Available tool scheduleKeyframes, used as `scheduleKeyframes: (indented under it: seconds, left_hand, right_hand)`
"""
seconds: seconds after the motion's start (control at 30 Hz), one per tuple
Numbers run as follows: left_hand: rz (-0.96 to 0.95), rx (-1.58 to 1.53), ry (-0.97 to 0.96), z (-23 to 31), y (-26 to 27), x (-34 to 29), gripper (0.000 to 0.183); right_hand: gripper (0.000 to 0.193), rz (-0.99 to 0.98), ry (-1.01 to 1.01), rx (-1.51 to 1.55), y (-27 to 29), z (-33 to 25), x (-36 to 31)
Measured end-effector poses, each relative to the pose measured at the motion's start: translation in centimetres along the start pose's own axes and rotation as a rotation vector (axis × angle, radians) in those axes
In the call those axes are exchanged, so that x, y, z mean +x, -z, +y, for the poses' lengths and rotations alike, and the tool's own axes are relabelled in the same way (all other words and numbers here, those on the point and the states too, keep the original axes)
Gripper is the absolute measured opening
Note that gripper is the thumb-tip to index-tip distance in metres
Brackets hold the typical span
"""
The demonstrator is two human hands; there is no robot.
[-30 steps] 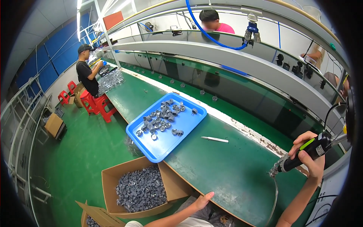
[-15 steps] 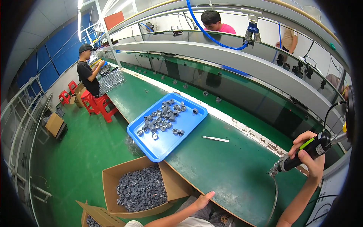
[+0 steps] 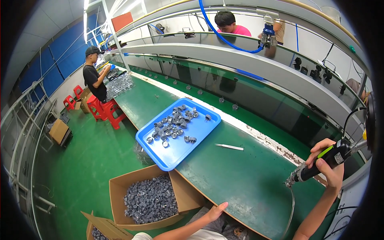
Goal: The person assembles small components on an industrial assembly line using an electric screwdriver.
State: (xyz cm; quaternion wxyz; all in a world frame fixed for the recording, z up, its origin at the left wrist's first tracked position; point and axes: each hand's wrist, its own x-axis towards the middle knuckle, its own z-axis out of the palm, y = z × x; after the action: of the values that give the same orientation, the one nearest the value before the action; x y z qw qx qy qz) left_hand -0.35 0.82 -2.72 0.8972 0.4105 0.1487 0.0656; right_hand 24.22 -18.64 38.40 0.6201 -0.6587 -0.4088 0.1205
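My right hand (image 3: 329, 166) is wrapped round a black powered screwdriver (image 3: 320, 164) with a green stripe. Its clear-covered tip points down and left over the green worktable (image 3: 244, 180). A thin clear tube (image 3: 293, 208) hangs from the tip to the tabletop. Down at the table's near edge, my left hand (image 3: 217, 211) rests with a finger stretched out and nothing seen in it; its other fingers are partly hidden. White tweezers (image 3: 229, 147) lie on the table between my hands and a blue tray (image 3: 168, 162), which holds several small grey round parts (image 3: 172, 124).
An open cardboard box (image 3: 120, 208) full of grey parts stands by the near edge. Beyond the table, a green conveyor (image 3: 256, 112) carries spaced parts. A blue hose (image 3: 224, 42) hangs overhead. A co-worker (image 3: 94, 76) works at the far left, near red stools (image 3: 104, 112).
The parts on the conveyor have shifted slightly right. A person in the background has moved left. My hands and the screwdriver keep nearly the same places; the whole view has shifted a little.
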Motion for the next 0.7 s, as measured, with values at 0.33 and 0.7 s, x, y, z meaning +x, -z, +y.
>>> scheduleKeyframes:
  seconds: [0.33, 0.7]
  left_hand:
    - [0.016, 0.011, -0.004, -0.4, 0.5, -0.1, 0.060]
    - [0.019, 0.002, -0.045, 0.9, -1.3, -0.3, 0.049]
  right_hand:
    - [0.032, -0.006, 0.001, 0.003, 0.0, 0.0, 0.1]
    - [0.032, 0.001, -0.005, -0.006, 0.1, 0.1, 0.0]
